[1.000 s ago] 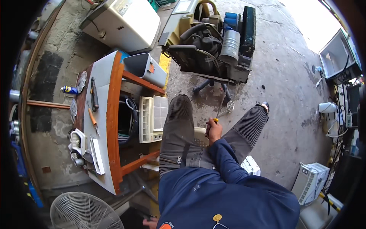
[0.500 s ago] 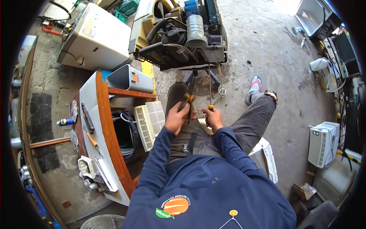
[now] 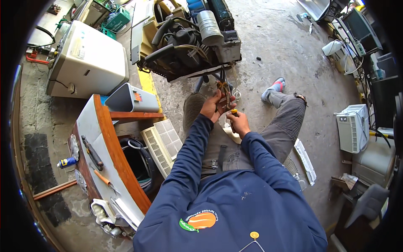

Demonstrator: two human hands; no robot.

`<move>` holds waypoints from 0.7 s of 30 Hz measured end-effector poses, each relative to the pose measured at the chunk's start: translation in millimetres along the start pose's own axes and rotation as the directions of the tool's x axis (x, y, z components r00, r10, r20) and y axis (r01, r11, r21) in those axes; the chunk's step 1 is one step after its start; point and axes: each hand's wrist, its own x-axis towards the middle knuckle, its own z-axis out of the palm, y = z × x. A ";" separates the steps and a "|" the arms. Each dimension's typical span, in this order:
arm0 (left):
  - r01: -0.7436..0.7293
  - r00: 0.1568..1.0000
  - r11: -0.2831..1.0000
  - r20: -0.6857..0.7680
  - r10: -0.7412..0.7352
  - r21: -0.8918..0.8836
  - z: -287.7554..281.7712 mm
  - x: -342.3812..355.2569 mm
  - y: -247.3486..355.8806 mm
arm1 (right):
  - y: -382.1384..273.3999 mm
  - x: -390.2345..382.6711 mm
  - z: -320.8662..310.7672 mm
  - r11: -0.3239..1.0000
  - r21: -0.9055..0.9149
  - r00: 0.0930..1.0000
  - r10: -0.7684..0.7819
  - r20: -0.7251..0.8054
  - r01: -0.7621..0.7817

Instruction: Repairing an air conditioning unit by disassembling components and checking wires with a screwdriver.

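My left hand (image 3: 213, 106) is closed around what look like pliers (image 3: 222, 85), with orange-and-black parts and dark slim ends pointing away from me. Just right of it, my right hand (image 3: 240, 123) grips a screwdriver (image 3: 234, 112) by its yellow-and-black handle. Both hands are close together above my lap, and the screwdriver's shaft is hard to make out against the left hand's fingers. Beyond them stands an opened air conditioner unit (image 3: 184, 46), with a black compressor, pipes and a silvery cylinder (image 3: 210, 27) exposed. The tools' ends lie near its lower front edge.
At left a workbench (image 3: 90, 126) carries cutters (image 3: 92, 152) and an orange-handled screwdriver (image 3: 103, 178). A cream grille panel (image 3: 158, 145) leans beside my left leg. Farther left is a white appliance (image 3: 90, 61). Another air conditioner (image 3: 353, 128) sits at right, beside cables and screens.
My left hand has moved right, closer to my right hand, and its tool now points away from me. The view has shifted, so the bench and unit sit farther left.
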 end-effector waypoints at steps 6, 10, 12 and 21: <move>-0.016 1.000 0.998 0.023 0.015 0.054 -5.5 -2.8 0.9 | 1.2 -1.2 4.2 0.998 0.042 0.998 0.046 0.034 -0.047; -0.039 0.999 0.996 -0.010 0.039 0.076 -1.1 -2.4 1.4 | 1.9 1.7 5.3 0.997 0.059 0.998 0.056 0.032 -0.057; -0.059 0.998 0.995 -0.033 0.062 0.085 3.8 -0.3 0.6 | 1.9 1.9 3.8 0.996 0.071 0.998 0.048 0.027 -0.050; 0.004 0.999 0.976 -0.051 -0.016 -0.218 1.5 29.0 -11.5 | 7.1 5.7 0.8 0.999 0.025 0.999 0.037 0.029 -0.038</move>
